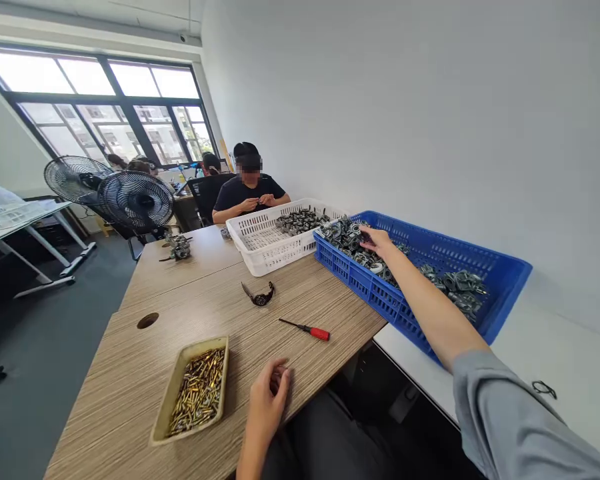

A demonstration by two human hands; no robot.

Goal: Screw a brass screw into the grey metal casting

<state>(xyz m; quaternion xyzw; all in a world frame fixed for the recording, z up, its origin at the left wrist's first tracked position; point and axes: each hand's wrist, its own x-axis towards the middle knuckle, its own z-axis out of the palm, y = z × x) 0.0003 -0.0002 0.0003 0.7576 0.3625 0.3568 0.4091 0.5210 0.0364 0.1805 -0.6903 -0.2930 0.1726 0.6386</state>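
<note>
My right hand [377, 241] reaches over the near wall of a blue plastic crate [367, 283], its fingers bent around a grey metal carburetor in the pile. Several such carburetors [343, 233] are heaped at that end, with more [463, 287] at the other end. My left hand [270, 397] rests at the table's near edge, fingers loosely curled and thumb apart, holding nothing visible. Left of it stands a cream tray [226, 380] full of small brass-coloured parts [200, 383]. A screwdriver [316, 332] with a red and black handle lies just beyond my left hand.
A black wristwatch [261, 298] lies mid-table. Behind it, a white crate [265, 257] holds dark metal parts [300, 221]. A metal assembly [181, 248] sits at the far left, and a round hole [147, 321] pierces the tabletop. Opposite sits a co-worker [247, 190]; fans [136, 200] stand beyond.
</note>
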